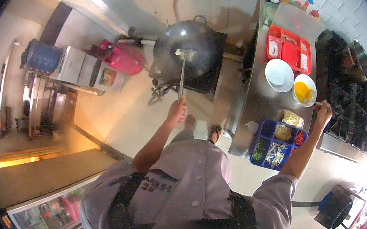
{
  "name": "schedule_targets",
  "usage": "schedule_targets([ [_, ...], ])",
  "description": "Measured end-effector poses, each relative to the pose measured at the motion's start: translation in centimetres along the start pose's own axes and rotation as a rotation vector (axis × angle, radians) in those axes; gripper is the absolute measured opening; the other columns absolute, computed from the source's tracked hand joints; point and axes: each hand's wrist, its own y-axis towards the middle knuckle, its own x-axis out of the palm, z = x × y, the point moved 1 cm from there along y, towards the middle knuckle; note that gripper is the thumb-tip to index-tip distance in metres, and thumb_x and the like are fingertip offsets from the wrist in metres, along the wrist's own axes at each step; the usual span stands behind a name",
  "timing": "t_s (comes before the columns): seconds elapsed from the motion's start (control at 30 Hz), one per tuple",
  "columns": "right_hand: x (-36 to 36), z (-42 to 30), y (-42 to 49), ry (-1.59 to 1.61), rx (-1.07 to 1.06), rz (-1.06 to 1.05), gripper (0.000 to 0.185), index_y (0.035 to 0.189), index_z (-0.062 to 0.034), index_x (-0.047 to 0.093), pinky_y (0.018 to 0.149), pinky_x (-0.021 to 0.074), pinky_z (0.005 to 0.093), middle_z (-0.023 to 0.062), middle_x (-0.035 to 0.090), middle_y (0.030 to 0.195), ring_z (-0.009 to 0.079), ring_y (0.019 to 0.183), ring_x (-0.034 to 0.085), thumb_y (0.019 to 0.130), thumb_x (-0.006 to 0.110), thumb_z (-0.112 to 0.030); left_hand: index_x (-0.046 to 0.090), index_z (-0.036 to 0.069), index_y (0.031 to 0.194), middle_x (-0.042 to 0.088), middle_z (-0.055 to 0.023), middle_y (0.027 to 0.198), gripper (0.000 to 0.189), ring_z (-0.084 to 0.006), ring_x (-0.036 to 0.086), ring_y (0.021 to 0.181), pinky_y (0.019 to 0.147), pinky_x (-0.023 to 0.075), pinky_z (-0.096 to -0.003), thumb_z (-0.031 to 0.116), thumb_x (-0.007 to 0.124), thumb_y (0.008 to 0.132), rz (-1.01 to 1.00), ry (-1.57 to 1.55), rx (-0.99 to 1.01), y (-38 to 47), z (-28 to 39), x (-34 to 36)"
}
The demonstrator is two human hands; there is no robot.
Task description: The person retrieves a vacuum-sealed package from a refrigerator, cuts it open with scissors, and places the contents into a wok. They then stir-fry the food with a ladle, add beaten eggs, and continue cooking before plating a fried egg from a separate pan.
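My left hand (177, 113) is closed around the handle of a long metal wok utensil (182, 77). Its far end rests in a large dark wok (167, 51), where a little pale food lies. My right hand (324, 112) reaches over the steel counter and grips the pale handle of a utensil (317, 103) dipped into a white bowl (316, 87) of yellow liquid that looks like beaten egg. A second white bowl (280, 66) stands beside it. Nearer to me are a bag of pale food (293, 119) and a blue divided tray (253, 156) with green, white and red ingredients.
A red divided tray (270, 36), a clear container (296, 20) and squeeze bottles (305, 6) stand at the counter's far end. To the right is a black stove (350, 109) with a steel pot (362, 63). A pink gas cylinder (127, 59) lies left of the wok.
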Motion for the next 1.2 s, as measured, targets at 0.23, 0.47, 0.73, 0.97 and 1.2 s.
schedule_targets([
  [0.23, 1.6, -3.0, 2.4, -0.125, -0.012, -0.006, 0.029, 0.103, 0.0001, 0.070, 0.070, 0.0581, 0.0313, 0.0074, 0.071, 0.079, 0.0179, 0.073, 0.069, 0.099, 0.062, -0.027, 0.052, 0.011, 0.105, 0.036, 0.0040, 0.065, 0.051, -0.0075, 0.030, 0.046, 0.041, 0.0252, -0.0262, 0.062, 0.050, 0.102, -0.034, -0.047, 0.075, -2.1, 1.2, -1.4],
  [0.47, 1.3, -4.1, 2.4, -0.117, 0.048, 0.003, 0.028, 0.103, 0.0010, 0.071, 0.069, 0.0577, 0.0313, 0.0101, 0.072, 0.079, 0.0158, 0.069, 0.069, 0.100, 0.062, -0.025, 0.052, 0.011, 0.103, 0.036, 0.0046, 0.065, 0.048, -0.0078, 0.029, 0.044, 0.040, 0.0248, -0.0264, 0.059, 0.051, 0.103, 0.083, -0.128, 0.106, -1.0, 0.8, -1.8],
  [0.73, 0.2, -5.3, 2.3, -0.133, -0.004, 0.011, 0.034, 0.108, -0.0008, 0.074, 0.082, 0.0567, 0.0359, 0.0179, 0.074, 0.096, 0.0224, 0.083, 0.072, 0.097, 0.061, -0.030, 0.056, 0.011, 0.105, 0.037, 0.0052, 0.065, 0.048, -0.0064, 0.031, 0.046, 0.040, 0.0267, -0.0251, 0.059, 0.054, 0.101, -0.006, -0.091, 0.079, -2.3, -0.4, -0.6],
  [0.97, 0.8, -5.7, 1.8, 0.000, 0.030, 0.001, 0.030, 0.101, -0.0009, 0.072, 0.069, 0.0553, 0.0331, 0.0136, 0.073, 0.079, 0.0192, 0.071, 0.072, 0.097, 0.063, -0.029, 0.054, 0.010, 0.108, 0.039, 0.0047, 0.066, 0.048, -0.0057, 0.033, 0.047, 0.040, 0.0275, -0.0238, 0.058, 0.054, 0.102, -0.026, -0.136, 0.126, 1.3, 1.5, -0.5],
  [1.2, 0.5, -6.5, 1.3, 0.029, 0.167, -0.093, 0.029, 0.098, -0.0010, 0.073, 0.070, 0.0554, 0.0337, 0.0113, 0.071, 0.073, 0.0185, 0.069, 0.070, 0.096, 0.063, -0.028, 0.058, 0.009, 0.109, 0.044, 0.0018, 0.069, 0.045, -0.0107, 0.041, 0.049, 0.043, 0.0349, -0.0279, 0.053, 0.052, 0.104, 0.058, -0.033, 0.083, 4.2, -0.7, -1.0],
])
